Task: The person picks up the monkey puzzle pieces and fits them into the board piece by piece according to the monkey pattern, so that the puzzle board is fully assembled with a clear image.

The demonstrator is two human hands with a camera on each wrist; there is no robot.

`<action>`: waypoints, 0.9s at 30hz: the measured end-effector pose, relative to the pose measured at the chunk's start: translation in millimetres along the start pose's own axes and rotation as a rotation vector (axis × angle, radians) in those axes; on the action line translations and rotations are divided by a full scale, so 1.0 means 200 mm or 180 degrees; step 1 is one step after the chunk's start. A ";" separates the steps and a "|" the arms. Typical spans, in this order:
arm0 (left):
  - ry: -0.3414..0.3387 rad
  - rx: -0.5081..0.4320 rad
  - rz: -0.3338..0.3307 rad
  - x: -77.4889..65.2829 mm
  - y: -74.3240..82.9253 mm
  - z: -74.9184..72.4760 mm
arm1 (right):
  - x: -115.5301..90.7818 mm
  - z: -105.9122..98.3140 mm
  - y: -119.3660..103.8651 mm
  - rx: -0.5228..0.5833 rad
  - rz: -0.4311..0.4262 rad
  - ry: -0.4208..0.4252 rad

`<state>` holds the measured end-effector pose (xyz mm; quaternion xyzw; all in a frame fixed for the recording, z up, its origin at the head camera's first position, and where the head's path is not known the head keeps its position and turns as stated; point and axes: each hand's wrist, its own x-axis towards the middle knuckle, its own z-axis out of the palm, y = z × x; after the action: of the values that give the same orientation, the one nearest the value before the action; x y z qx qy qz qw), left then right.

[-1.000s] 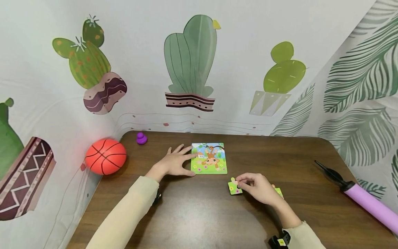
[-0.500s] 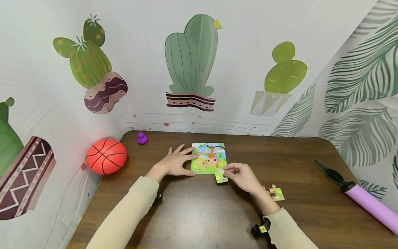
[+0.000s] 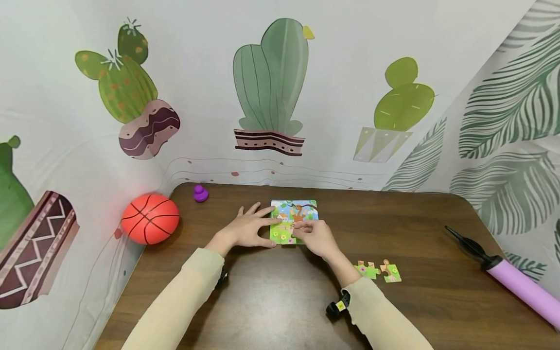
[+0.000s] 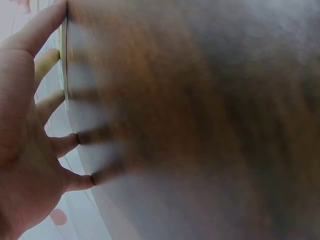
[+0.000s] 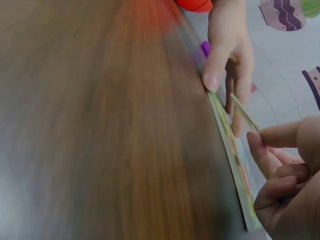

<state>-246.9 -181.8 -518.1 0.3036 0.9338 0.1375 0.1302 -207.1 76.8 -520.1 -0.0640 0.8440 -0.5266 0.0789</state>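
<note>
A square picture puzzle board (image 3: 309,205) with a monkey printed on it lies near the middle of the table in the head view. My left hand (image 3: 248,229) rests at its left edge, fingers spread and straight, with fingertips on the board and table. Between thumb and forefinger my right hand (image 3: 320,238) pinches a green puzzle piece (image 3: 281,236) with yellow flowers, over the board's lower left part. The right wrist view shows that puzzle piece (image 5: 244,113) tilted and raised above the board (image 5: 235,165). My right hand covers the board's lower right part.
Loose puzzle pieces (image 3: 368,270) lie right of the board, beside my right forearm, with another piece (image 3: 392,273) next to them. A red basketball (image 3: 150,218) and a purple toy (image 3: 201,194) are at the left. A pink hand pump (image 3: 520,287) lies along the right edge.
My right hand has carried the pinched puzzle piece leftward from the table to over the board. The loose pieces on the right are uncovered. My left hand has stayed in place.
</note>
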 end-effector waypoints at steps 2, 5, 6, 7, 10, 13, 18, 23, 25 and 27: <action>0.0003 0.0005 0.0007 0.00 0.00 0.00 | 0.02 0.03 -0.01 -0.0019 0.0066 -0.0008; 0.0020 0.0023 0.0035 0.00 0.00 0.00 | 0.04 0.06 -0.03 -0.0095 0.0129 0.0007; 0.0024 0.0026 0.0041 0.00 -0.01 0.00 | 0.04 0.07 -0.03 -0.0123 0.0145 0.0017; 0.0028 0.0026 0.0045 0.00 -0.01 0.00 | 0.05 0.07 -0.04 -0.0147 0.0171 0.0029; 0.0036 0.0013 0.0047 0.00 -0.01 0.01 | 0.07 0.09 -0.05 -0.0221 0.0247 0.0073; 0.0031 0.0017 0.0041 0.00 -0.01 0.01 | 0.09 0.11 -0.06 -0.0285 0.0335 0.0127; 0.0042 0.0022 0.0018 0.00 -0.01 0.01 | 0.11 0.13 -0.06 -0.0343 0.0416 0.0169; 0.0097 0.0006 -0.0010 0.00 -0.01 0.02 | 0.11 0.12 -0.06 -0.0398 0.0396 0.0143; 0.0122 -0.0006 -0.0018 0.01 -0.01 0.02 | 0.11 0.12 -0.06 -0.0431 0.0380 0.0133; 0.0146 0.0001 -0.0031 0.01 0.00 0.02 | 0.12 0.12 -0.06 -0.0472 0.0373 0.0121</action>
<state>-247.5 -180.3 -522.5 0.2959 0.9380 0.1437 0.1095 -224.6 46.5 -521.4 -0.0102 0.8844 -0.4582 0.0886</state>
